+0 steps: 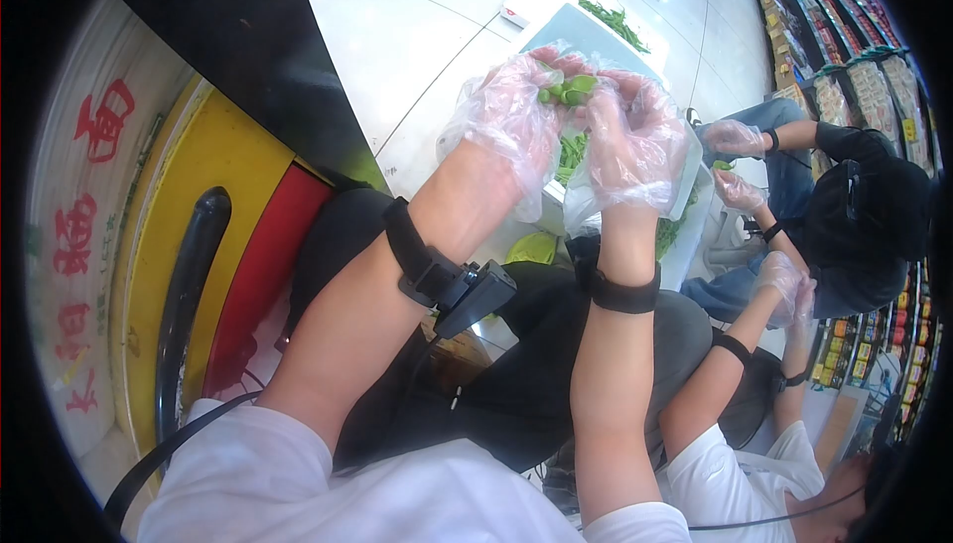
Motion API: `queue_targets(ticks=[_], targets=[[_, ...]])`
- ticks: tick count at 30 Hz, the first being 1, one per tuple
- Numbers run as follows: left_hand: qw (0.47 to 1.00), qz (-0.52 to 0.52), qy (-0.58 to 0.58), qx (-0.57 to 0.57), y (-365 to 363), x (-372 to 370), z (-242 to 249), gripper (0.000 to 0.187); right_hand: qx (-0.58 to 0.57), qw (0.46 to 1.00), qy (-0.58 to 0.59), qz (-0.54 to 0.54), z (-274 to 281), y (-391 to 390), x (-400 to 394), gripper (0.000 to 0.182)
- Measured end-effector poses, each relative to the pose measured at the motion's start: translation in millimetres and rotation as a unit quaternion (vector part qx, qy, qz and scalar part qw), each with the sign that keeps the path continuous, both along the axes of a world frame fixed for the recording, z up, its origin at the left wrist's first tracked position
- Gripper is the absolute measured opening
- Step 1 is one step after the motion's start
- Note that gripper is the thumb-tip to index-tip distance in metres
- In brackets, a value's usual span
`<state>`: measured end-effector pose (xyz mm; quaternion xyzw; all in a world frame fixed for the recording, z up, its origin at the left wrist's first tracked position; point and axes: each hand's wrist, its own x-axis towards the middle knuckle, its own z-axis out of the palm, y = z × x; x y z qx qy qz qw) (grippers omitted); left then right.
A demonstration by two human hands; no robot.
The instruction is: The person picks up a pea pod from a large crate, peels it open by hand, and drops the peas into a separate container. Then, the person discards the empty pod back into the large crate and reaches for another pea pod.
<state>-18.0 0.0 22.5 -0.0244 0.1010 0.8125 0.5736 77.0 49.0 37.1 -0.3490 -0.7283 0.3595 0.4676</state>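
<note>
In clear plastic gloves, my left hand [511,111] and my right hand [635,136] are raised close together in front of me. Between their fingertips is a green pea pod [570,91], with rounded bulges at its left end. Both hands are closed on it, though the gloves partly hide the fingers. Below them, more green pods [571,159] show in the gap between my wrists, in a pale container that my hands mostly cover. Further greens [671,235] lie to the right of my right wrist.
A white foam box [516,9] with green pods stands on the tiled floor ahead. At right, one person in black [844,210] and another in a white shirt [740,474] work with gloved hands. Shelves [844,27] line the right; a yellow-red panel [179,215] stands left.
</note>
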Motion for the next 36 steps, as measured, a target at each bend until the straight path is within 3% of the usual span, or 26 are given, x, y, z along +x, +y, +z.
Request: queue_targets(ticks=[6, 11, 19, 22, 36], targets=[[0.994, 0.028, 0.074, -0.072, 2, 4, 8, 0.024, 0.004, 1.0, 0.02, -0.001, 1, -3, -1, 0.015], [0.996, 0.026, 0.074, -0.046, 1, 4, 5, 0.023, 0.011, 0.995, 0.09, -0.034, 1, -6, -4, 0.013], [1.0, -0.011, 0.024, 0.006, 3, 0, 1, 0.02, 0.027, 0.998, 0.033, -0.04, 7, -9, -5, 0.013], [0.993, 0.009, 0.089, -0.078, 4, 7, 6, 0.018, 0.048, 0.997, 0.03, -0.043, 7, -9, -5, 0.013], [0.999, -0.022, 0.031, 0.008, -2, 2, 2, 0.009, 0.06, 0.997, 0.027, -0.03, 10, -13, -5, 0.013]])
